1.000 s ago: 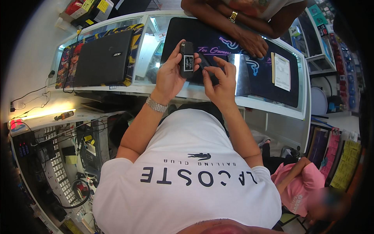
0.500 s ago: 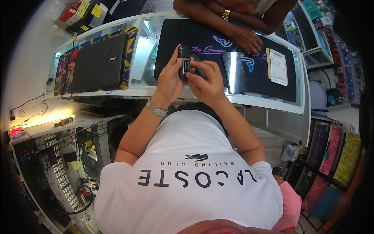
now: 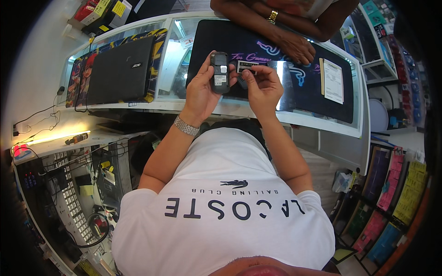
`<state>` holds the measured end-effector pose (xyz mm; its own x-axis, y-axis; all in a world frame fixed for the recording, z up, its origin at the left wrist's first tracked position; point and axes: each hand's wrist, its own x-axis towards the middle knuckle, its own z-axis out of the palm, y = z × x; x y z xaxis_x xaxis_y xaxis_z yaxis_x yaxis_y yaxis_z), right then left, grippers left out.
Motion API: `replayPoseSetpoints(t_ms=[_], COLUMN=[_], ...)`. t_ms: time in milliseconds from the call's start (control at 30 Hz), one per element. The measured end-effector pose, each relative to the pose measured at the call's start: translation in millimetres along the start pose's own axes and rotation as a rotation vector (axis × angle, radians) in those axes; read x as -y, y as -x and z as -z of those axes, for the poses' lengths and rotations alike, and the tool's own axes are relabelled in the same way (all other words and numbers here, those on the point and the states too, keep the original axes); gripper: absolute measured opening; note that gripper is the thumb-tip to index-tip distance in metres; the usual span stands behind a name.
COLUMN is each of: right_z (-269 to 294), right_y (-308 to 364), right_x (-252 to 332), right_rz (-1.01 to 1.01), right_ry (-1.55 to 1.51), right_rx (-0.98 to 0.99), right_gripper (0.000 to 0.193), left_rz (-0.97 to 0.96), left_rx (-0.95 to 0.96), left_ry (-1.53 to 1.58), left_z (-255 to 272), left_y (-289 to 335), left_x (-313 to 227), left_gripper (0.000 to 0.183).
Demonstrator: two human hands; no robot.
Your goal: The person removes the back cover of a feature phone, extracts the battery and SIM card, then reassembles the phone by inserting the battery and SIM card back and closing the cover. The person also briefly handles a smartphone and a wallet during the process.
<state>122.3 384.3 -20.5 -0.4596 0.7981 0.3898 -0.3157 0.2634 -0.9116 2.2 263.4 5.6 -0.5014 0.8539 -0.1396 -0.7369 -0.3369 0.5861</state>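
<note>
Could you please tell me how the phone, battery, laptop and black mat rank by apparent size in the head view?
1. Black mat
2. Laptop
3. Phone
4. Battery, partly covered

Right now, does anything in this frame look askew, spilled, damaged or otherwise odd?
The small black phone-shaped handset in the left hand looks odd: its back is uncovered and its insides show. The right hand holds the flat, rectangular, black-and-white battery apart from it. No spill or breakage is visible.
</note>
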Motion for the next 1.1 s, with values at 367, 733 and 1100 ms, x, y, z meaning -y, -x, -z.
replayPoseSetpoints(t_ms=[367,733,1100], right_z=[13,12,13], right_y=[3,-4,3], right_x=[-9,-3,-19], right_rz=[-0.505,-0.529,-0.488], right_ry=[-0.624,-0.655,-0.676], right_rx=[-0.076,-0.074,0.036], right_gripper=[0.039,0.037,0.038], left_rz=[0.009,-0.126,-0.172], left_rx=[0.042,0.128,0.035], left_ry=[-0.032,-0.216,-0.102], left_z=[1,-3,11], left_y=[-3,-1,11], left_x=[-2,2,1], left_gripper=[0.045,0.079,0.075])
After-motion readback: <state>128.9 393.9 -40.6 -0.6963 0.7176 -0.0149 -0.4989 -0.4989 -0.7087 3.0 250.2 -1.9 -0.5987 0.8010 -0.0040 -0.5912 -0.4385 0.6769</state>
